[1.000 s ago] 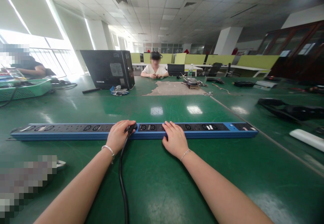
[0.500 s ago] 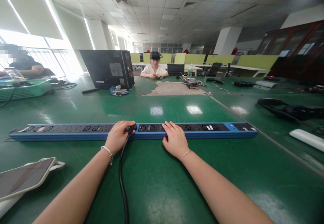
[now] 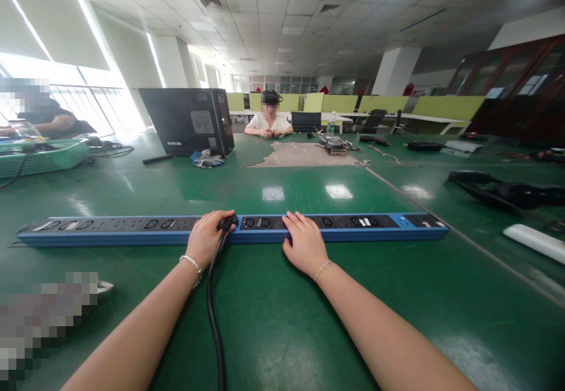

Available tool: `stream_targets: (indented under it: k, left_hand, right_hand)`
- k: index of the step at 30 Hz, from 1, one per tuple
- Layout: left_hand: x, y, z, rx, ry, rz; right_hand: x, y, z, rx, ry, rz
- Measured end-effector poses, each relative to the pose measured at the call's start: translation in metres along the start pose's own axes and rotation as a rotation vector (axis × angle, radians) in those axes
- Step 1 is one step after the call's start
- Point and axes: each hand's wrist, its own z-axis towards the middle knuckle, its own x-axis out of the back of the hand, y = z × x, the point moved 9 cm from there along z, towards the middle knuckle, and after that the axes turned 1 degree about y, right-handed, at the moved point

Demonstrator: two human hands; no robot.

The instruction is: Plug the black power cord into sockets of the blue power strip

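Note:
A long blue power strip (image 3: 260, 236) with black sockets lies across the green table. My left hand (image 3: 206, 235) is closed round a black plug (image 3: 228, 222) at the strip, left of its middle. From the plug a black cable (image 3: 213, 314) runs down toward the bottom edge of the view. Whether the plug's pins sit fully in a socket is hidden. My right hand (image 3: 306, 242) rests on the strip to the right, fingers lying over its top and thumb on the near side.
Behind the strip stand a black computer case (image 3: 185, 121) and grey-blue gloves (image 3: 206, 159). A green basket (image 3: 48, 158) is at the left, a white bar (image 3: 535, 244) at the right. A person (image 3: 269, 121) sits across the table, another (image 3: 44, 114) at the far left.
My left hand and the plug have shifted very slightly, with the wrist a little further right. My right hand has stayed on the strip.

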Motion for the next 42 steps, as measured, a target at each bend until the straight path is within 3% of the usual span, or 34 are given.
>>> stream_targets:
  k: [8, 24, 26, 30, 33, 37, 42]
  left_hand:
    - [0.004, 0.005, 0.003, -0.085, 0.002, -0.034]
    - [0.001, 0.005, 0.0, -0.121, 0.027, -0.021]
    - [0.007, 0.002, 0.0, -0.081, 0.097, -0.065]
    - [0.031, -0.021, -0.005, 0.155, 0.358, -0.174]
    - [0.031, -0.024, -0.007, 0.209, 0.342, -0.198]
    - [0.023, -0.008, -0.005, 0.173, 0.228, -0.188]
    - [0.01, 0.04, 0.005, 0.098, 0.1, -0.17]
  right_hand:
    - [-0.001, 0.001, 0.0, -0.005, 0.001, 0.011]
    - [-0.001, 0.001, 0.0, -0.005, 0.004, 0.015]
    - [-0.001, 0.001, 0.0, -0.005, 0.004, 0.014]
    - [-0.001, 0.001, 0.0, 0.0, 0.008, 0.012]
    - [-0.001, 0.001, 0.0, -0.006, 0.013, 0.014]
    - [0.0, 0.001, 0.0, -0.018, 0.016, 0.028]
    - [0.002, 0.002, 0.001, -0.041, 0.03, 0.049]
